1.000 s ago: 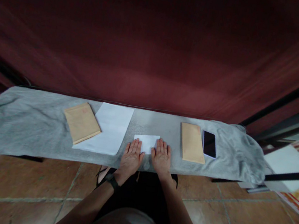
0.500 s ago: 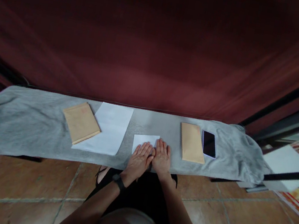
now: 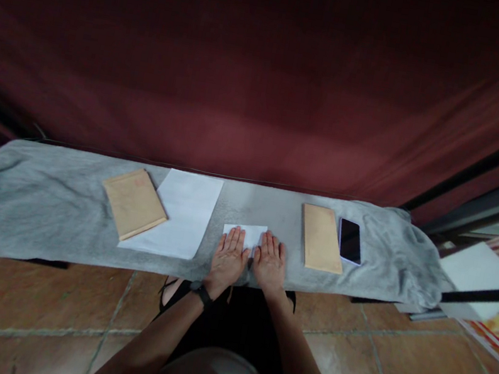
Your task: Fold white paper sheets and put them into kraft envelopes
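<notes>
A small folded sheet of white paper lies on the grey cloth at the near edge of the table. My left hand rests flat on its left side, fingers stretched forward. On its right edge my right hand lies palm down, fingers extended. A narrow gap separates the two hands, with paper showing between them. The hands cover the sheet's sides and part of its near edge.
Grey cloth covers the long narrow table. Left of the hands, a brown envelope overlaps white sheets. To the right lie another brown envelope and a phone. A dark red curtain hangs behind.
My left hand has slid left across the folded paper, away from my right hand, uncovering its middle. My right hand stays nearly in place.
</notes>
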Action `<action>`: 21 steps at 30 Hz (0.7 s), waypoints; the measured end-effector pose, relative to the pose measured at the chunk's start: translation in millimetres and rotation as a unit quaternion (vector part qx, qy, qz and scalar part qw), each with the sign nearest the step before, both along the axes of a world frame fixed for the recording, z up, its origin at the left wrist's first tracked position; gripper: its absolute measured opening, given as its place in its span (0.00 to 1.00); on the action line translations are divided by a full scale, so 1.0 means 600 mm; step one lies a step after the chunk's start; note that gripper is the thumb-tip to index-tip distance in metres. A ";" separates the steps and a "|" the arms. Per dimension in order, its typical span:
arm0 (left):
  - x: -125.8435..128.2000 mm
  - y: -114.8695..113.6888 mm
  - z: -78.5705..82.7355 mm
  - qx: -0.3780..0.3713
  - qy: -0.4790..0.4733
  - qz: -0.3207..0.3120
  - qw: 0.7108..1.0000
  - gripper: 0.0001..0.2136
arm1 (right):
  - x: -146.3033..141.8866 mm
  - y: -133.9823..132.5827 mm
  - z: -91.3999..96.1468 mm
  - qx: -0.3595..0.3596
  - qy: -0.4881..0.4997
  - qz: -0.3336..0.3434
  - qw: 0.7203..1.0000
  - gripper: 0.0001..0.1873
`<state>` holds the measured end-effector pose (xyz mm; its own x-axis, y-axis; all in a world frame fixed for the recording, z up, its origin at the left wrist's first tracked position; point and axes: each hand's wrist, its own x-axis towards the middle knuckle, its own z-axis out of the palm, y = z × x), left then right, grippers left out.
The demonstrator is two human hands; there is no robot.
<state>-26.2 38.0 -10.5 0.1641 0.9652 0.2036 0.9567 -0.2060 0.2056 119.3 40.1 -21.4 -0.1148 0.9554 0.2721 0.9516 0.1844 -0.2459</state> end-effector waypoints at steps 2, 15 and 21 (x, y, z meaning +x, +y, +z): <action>-0.004 0.003 -0.001 0.007 -0.004 0.009 1.000 0.28 | 0.000 -0.001 0.000 0.004 0.001 0.000 1.000 0.28; -0.006 0.002 -0.001 0.003 -0.004 0.021 1.000 0.28 | -0.026 0.034 0.021 -0.029 0.013 0.079 0.996 0.27; -0.006 0.004 -0.004 0.000 0.002 0.022 1.000 0.28 | -0.041 0.044 0.023 -0.049 0.009 0.099 0.994 0.27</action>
<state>-29.7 40.4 -13.0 0.1227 0.9713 0.2040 0.9655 -0.1644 0.2019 94.5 66.8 -7.5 -0.2985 0.9368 0.1823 0.8948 0.3412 -0.2879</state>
